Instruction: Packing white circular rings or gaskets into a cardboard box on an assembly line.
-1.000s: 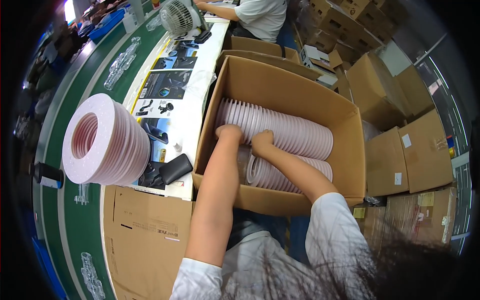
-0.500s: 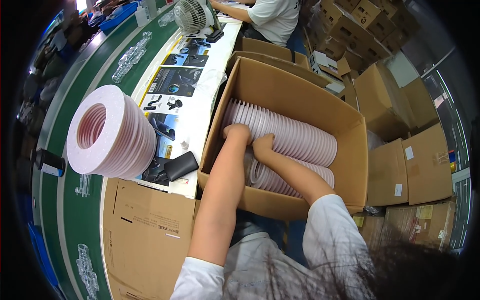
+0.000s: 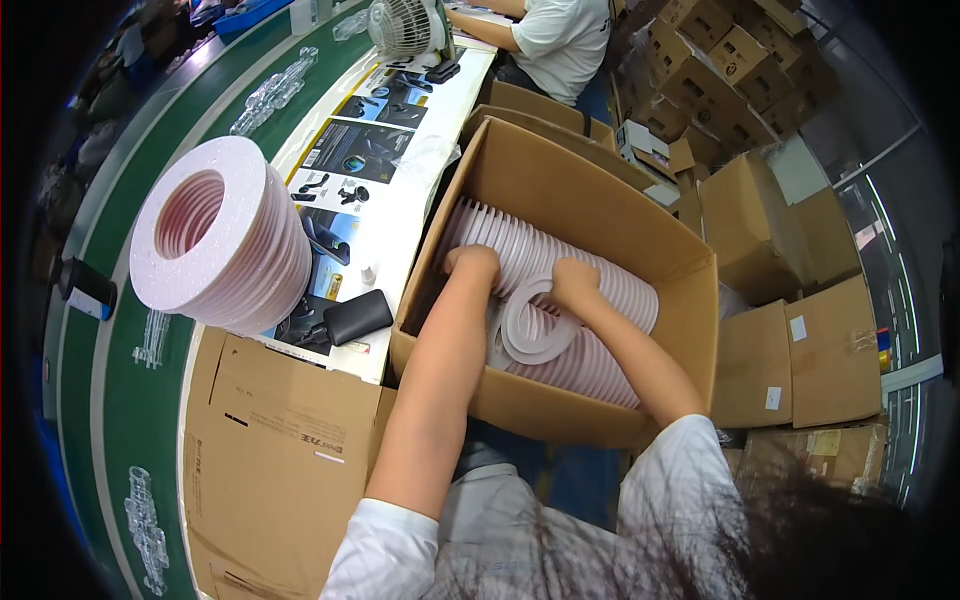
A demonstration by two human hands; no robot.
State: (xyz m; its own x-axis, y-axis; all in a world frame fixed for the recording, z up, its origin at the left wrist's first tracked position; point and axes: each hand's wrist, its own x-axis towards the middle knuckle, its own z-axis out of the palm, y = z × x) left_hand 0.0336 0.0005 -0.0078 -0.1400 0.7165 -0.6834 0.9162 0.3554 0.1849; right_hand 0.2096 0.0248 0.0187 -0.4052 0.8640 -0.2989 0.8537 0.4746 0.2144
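Observation:
Two rows of pale pink foam rings (image 3: pixel 600 275) lie side by side in an open cardboard box (image 3: pixel 560 170), standing on edge. My left hand (image 3: pixel 474 266) reaches down at the left end of the far row; its fingers curl and their tips are hidden. At the near row's left end, one ring (image 3: pixel 530 345) leans over, its round face turned up. My right hand (image 3: pixel 576 284) is closed on the upper right edge of this ring. On the left, a tall stack of similar rings (image 3: pixel 225 235) stands at the table's edge.
A printed table top (image 3: pixel 375 225) runs along the box's left, with a black pouch (image 3: pixel 357 317) and a small fan (image 3: pixel 405 28). Clear plastic parts (image 3: pixel 148 530) lie on the green conveyor (image 3: pixel 110 430). Another person (image 3: pixel 560 45) sits beyond. Cartons (image 3: pixel 750 220) are piled right.
My right hand has moved right and tipped up a ring at the near row's end. My left hand stays at the far row's end. The view has shifted slightly.

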